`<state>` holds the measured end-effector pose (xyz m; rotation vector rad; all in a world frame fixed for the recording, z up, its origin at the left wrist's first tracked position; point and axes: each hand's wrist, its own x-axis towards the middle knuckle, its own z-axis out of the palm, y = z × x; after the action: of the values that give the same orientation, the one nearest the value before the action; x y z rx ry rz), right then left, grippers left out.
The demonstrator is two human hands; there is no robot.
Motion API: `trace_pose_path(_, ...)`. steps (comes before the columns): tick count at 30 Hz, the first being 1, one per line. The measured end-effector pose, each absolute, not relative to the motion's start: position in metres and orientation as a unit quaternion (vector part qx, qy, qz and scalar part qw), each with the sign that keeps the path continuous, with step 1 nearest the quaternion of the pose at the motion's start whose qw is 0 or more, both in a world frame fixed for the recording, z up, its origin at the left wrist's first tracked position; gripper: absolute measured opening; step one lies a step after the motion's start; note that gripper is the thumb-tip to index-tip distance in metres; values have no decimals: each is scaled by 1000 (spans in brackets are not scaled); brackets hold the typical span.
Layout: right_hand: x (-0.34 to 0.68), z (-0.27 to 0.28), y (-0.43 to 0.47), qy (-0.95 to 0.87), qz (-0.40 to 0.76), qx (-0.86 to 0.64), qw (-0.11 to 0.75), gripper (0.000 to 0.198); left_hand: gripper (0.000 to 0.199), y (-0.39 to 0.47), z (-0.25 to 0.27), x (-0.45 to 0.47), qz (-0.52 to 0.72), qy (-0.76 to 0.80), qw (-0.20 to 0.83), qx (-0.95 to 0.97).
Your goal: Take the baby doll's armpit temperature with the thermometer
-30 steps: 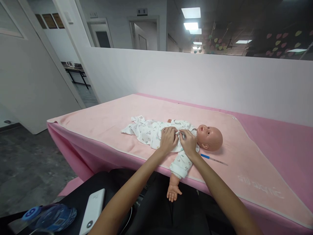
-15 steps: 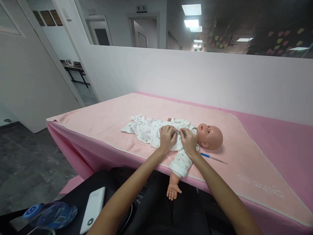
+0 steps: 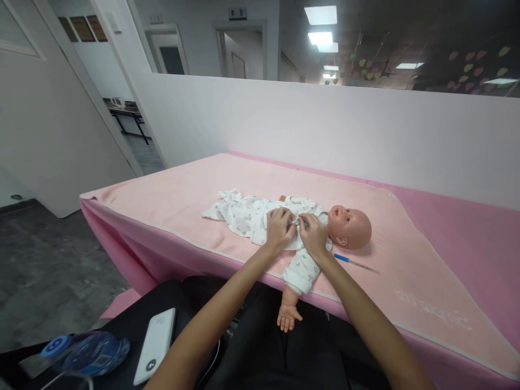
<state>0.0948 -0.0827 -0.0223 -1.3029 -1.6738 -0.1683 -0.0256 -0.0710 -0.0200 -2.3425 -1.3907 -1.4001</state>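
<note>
A baby doll (image 3: pixel 350 227) lies on its back on a pale pink towel (image 3: pixel 170 189), head to the right, one arm hanging over the near edge. It wears white printed baby clothes (image 3: pixel 244 214). Over the chest, my left hand (image 3: pixel 279 227) and my right hand (image 3: pixel 312 233) are close together, fingers pinched. Between them a small white strip, which looks like a tie of the top, is gripped from both sides. The fingertips partly hide it. Near the doll's head lies a thin stick with a blue handle (image 3: pixel 341 258), apart from my hands.
The towel covers a table with a darker pink cloth (image 3: pixel 459 222), against a white half wall (image 3: pixel 325 130). At the lower left, a white power bank (image 3: pixel 155 345) and a plastic water bottle (image 3: pixel 91 352) rest on a dark surface. A door (image 3: pixel 52 124) stands at the left.
Both hands stay over the doll's chest, with slight finger movement at the white strip, which shows a little more now. The whole view has shifted slightly.
</note>
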Motion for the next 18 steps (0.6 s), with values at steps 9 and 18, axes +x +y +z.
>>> trace_pose_path(9,94,-21,-85,-682,-74,-510,518,22,8,-71,-20,-24,-446,-459,37,-768)
trace_pose_path(18,91,-18,-90,-682,-120,-520,499,15,17,-73,-18,-22,-470,-477,18,-742)
